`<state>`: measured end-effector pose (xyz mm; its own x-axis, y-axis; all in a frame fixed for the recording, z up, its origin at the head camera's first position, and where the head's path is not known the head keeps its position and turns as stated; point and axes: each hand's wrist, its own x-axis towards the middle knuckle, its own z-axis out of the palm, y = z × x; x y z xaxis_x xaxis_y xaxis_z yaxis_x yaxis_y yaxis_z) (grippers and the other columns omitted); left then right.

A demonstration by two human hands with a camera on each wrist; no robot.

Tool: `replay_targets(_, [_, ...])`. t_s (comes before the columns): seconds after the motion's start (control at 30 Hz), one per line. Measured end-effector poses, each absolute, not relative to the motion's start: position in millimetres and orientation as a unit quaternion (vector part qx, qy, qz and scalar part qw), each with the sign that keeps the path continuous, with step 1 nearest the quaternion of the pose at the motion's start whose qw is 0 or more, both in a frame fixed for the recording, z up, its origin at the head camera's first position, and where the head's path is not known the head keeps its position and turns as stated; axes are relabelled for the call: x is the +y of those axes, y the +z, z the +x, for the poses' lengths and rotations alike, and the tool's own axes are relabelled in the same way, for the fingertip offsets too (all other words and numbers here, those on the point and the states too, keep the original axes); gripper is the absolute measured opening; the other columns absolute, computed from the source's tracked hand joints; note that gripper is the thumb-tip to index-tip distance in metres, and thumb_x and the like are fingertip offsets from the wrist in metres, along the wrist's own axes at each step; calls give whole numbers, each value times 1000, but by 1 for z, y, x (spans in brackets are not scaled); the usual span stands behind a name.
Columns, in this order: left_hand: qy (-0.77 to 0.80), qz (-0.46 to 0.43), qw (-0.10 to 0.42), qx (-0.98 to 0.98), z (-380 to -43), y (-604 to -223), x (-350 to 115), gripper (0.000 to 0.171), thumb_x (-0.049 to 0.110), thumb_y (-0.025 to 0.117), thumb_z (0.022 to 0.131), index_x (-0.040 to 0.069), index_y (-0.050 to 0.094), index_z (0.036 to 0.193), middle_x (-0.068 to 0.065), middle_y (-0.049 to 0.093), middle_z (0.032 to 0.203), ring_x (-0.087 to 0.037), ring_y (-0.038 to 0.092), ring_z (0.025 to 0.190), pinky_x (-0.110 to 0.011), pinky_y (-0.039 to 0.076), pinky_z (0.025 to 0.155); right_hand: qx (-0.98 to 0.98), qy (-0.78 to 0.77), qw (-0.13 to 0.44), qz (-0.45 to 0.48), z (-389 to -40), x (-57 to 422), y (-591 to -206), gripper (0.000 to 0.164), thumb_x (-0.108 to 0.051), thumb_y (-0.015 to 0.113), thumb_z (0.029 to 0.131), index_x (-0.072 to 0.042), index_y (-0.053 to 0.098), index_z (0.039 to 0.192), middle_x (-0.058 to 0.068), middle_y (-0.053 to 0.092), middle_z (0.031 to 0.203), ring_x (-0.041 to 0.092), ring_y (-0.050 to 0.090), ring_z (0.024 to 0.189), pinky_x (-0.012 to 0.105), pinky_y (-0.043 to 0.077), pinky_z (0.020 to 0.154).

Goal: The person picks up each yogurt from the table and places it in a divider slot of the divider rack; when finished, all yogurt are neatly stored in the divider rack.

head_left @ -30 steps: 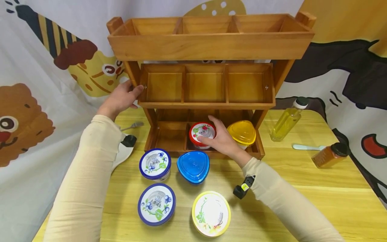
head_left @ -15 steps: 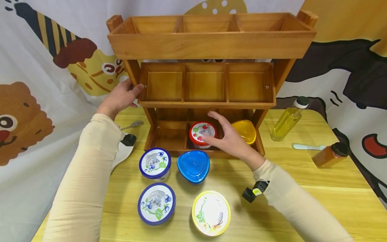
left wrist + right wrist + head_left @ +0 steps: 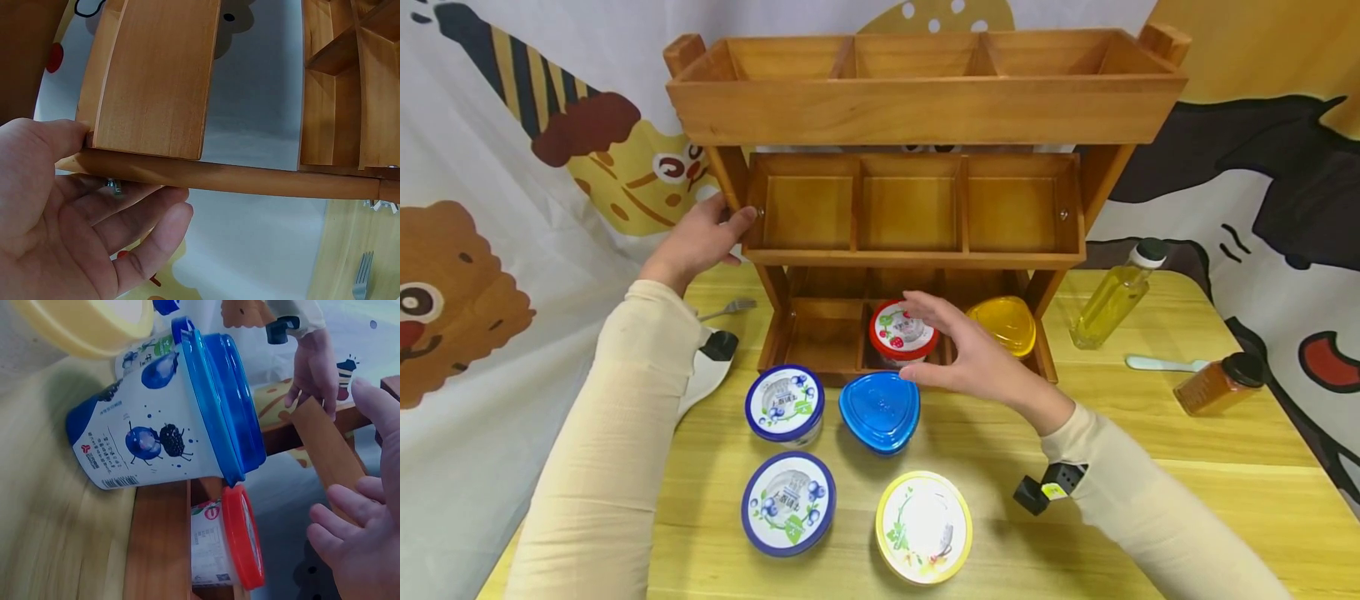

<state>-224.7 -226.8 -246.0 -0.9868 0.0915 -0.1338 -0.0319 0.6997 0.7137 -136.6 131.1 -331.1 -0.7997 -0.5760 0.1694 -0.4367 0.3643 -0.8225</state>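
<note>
My left hand (image 3: 696, 237) grips the left side post of a three-tier wooden rack (image 3: 925, 112), thumb in front and fingers behind, as the left wrist view shows. My right hand (image 3: 981, 354) hovers with spread fingers in front of the bottom tier, holding nothing. Just beyond it, a red-lidded yogurt tub (image 3: 895, 337) sits in the middle bottom compartment. The right bottom compartment holds a yellow-lidded tub (image 3: 1011, 325), partly behind the hand. A tub with a blue three-cornered lid (image 3: 880, 412) stands on the table near my right thumb.
Two blueberry tubs, one nearer the rack (image 3: 785, 404) and one in front (image 3: 788, 504), stand left. A pale-yellow-rimmed tub (image 3: 923, 529) is at the front. To the right are an oil bottle (image 3: 1108, 304), a light-handled utensil (image 3: 1161, 364) and a spice jar (image 3: 1217, 386). A fork (image 3: 733, 308) lies left.
My right hand has let go of the red-lidded tub and drawn back toward the right front, its fingers spreading. The tub stays in the middle compartment. My left hand has stayed on the post.
</note>
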Motion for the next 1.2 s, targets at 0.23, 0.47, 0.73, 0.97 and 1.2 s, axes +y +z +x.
replay_targets(0.23, [389, 16, 80, 918, -224, -246, -227, 77, 56, 34, 101, 6, 16, 157, -22, 34, 154, -38, 50, 127, -54, 44, 105, 839, -408, 93, -348, -128, 127, -330, 83, -35, 79, 83, -21, 35, 152, 1, 40, 154, 23, 40, 141, 51, 35, 115])
replay_targets(0.47, [381, 14, 77, 921, -224, -246, -227, 76, 57, 33, 102, 6, 17, 156, -22, 34, 154, -39, 52, 124, -53, 45, 104, 838, -380, 112, -376, -123, 124, -333, 86, -38, 80, 82, -15, 37, 151, -1, 43, 153, 19, 42, 140, 45, 38, 114])
replay_targets(0.73, [378, 12, 80, 922, -224, -245, -226, 78, 58, 33, 101, 7, 15, 157, -21, 34, 154, -39, 53, 122, -54, 43, 106, 826, -383, 137, -391, -121, 121, -343, 85, -36, 81, 81, -10, 38, 150, 5, 47, 151, 21, 44, 140, 47, 36, 115])
replay_targets(0.97, [380, 15, 78, 922, -224, -244, -226, 78, 58, 33, 101, 6, 15, 157, -22, 34, 154, -38, 53, 123, -54, 44, 105, 834, -369, 153, -381, -118, 117, -349, 87, -43, 80, 81, -17, 36, 151, 2, 41, 154, 22, 38, 143, 51, 36, 114])
replay_targets(1.2, [381, 16, 77, 921, -224, -246, -226, 77, 57, 32, 101, 4, 18, 155, -22, 37, 151, -38, 52, 123, -53, 46, 103, 844, -358, 168, -363, -117, 114, -357, 92, -44, 81, 78, -16, 34, 152, 3, 41, 152, 24, 42, 138, 50, 42, 109])
